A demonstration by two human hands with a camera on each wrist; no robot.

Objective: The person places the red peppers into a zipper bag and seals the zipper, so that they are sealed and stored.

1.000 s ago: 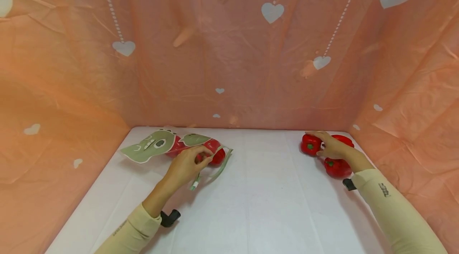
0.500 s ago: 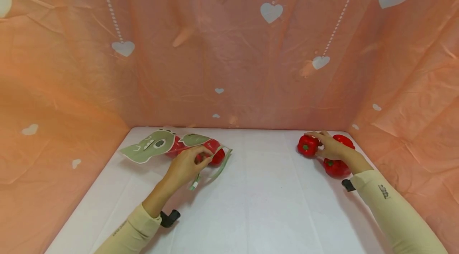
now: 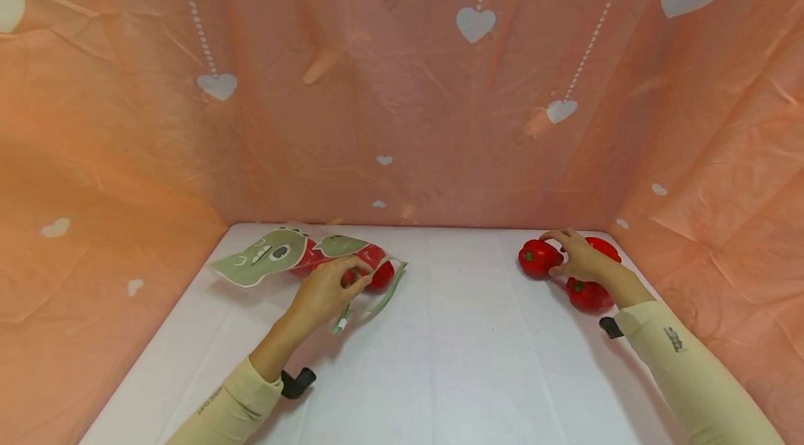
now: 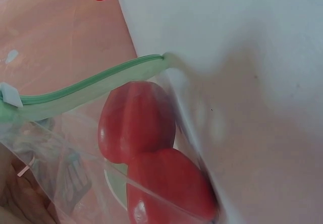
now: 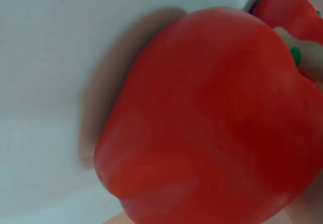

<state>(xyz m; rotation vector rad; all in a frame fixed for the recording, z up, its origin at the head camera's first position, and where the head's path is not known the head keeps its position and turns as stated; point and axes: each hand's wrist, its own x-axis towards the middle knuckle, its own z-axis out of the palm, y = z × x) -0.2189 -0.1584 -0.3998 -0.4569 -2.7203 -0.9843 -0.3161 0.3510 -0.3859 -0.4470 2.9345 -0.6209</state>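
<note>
The left hand [image 3: 329, 289] pinches the mouth of the clear bag [image 3: 342, 244]. Well right of the bag, a red pepper [image 3: 537, 260] lies between curled forefinger and thumb of the right hand [image 3: 581, 257], seemingly gripped, some fingertips hidden.
</note>
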